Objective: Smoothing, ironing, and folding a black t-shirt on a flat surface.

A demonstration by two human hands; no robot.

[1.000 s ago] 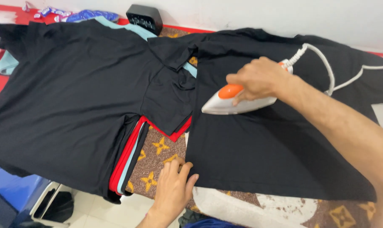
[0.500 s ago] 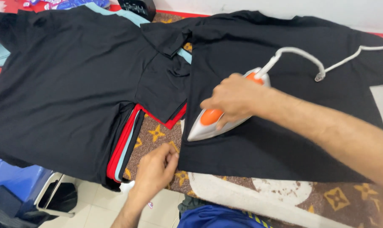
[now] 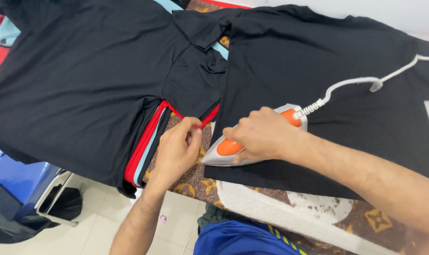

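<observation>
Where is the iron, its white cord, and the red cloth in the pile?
iron (image 3: pixel 224 152), head view, on its orange handle front.
white cord (image 3: pixel 346 84), head view, on the middle of the cord.
red cloth (image 3: pixel 141 153), head view, on its folded edge in the stack.

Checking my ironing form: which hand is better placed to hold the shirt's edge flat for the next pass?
Left hand: it rests beside the black shirt edge, free. The right hand grips the iron.

Iron (image 3: pixel 252 144) on shirt (image 3: pixel 318 94), near its left edge. Stack (image 3: pixel 82 85) left of shirt. Both on table (image 3: pixel 252 208) w/ cord (image 3: pixel 361 82) behind iron.
</observation>
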